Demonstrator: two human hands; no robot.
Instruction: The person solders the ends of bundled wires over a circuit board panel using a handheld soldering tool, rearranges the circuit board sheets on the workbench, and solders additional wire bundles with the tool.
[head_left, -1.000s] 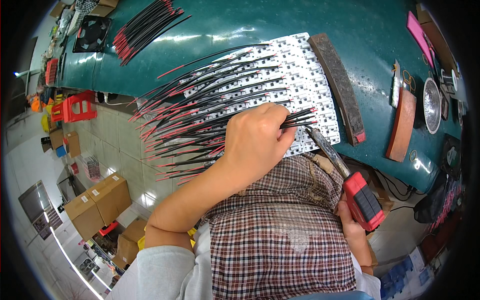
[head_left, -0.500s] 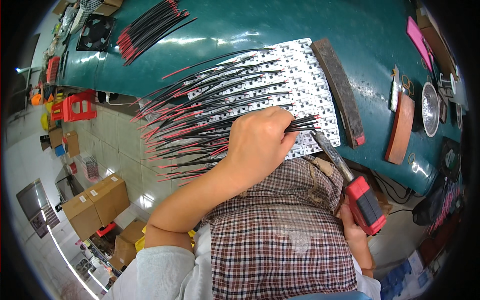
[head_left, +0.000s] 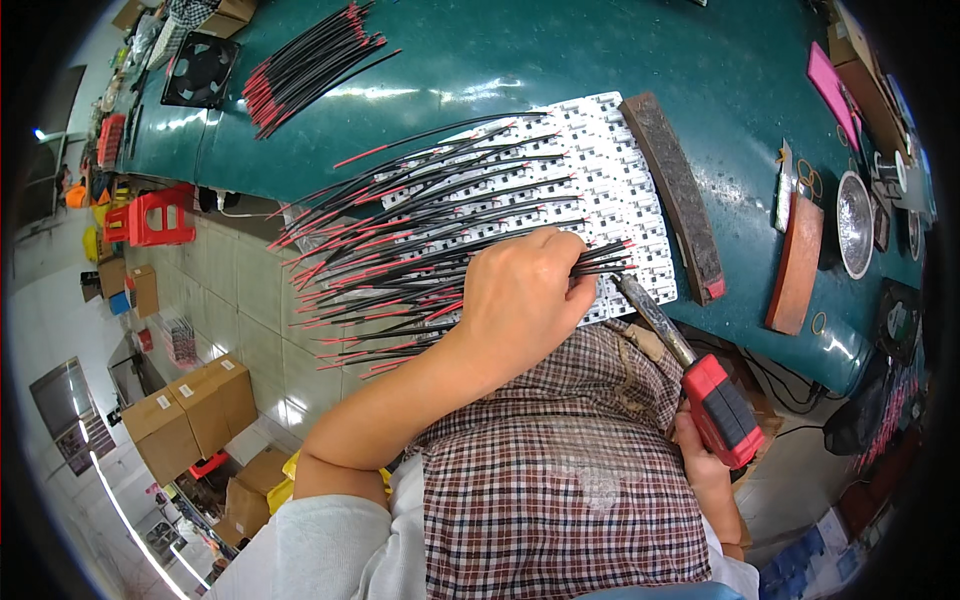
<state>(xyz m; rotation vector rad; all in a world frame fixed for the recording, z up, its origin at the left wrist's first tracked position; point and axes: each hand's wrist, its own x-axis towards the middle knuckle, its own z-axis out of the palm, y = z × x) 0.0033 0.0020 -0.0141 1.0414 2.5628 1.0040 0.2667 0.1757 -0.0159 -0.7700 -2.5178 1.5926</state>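
Observation:
My left hand (head_left: 525, 285) is closed round several black wires (head_left: 607, 256) with red ends, held over the white circuit board panel (head_left: 625, 185). Many more black wires (head_left: 420, 215) fan out leftward from the panel past the table edge. In my right hand (head_left: 702, 455) is a red and black soldering iron (head_left: 722, 408). Its metal tip rests at or just above the board, close by the ends of the held wires; whether it touches them I cannot tell. My right fingers are partly hidden behind the handle.
A dark bar (head_left: 672, 190) lies along the panel's right edge on the green table (head_left: 480, 60). Farther right are a reddish-brown block (head_left: 798, 265) and a round metal dish (head_left: 855, 225). A bundle of wires (head_left: 310, 70) and a black fan (head_left: 200, 70) occupy the far left.
The soldering iron's tip has shifted slightly left and down in the view. My left hand keeps its hold on the wires, and the whole scene has moved a little.

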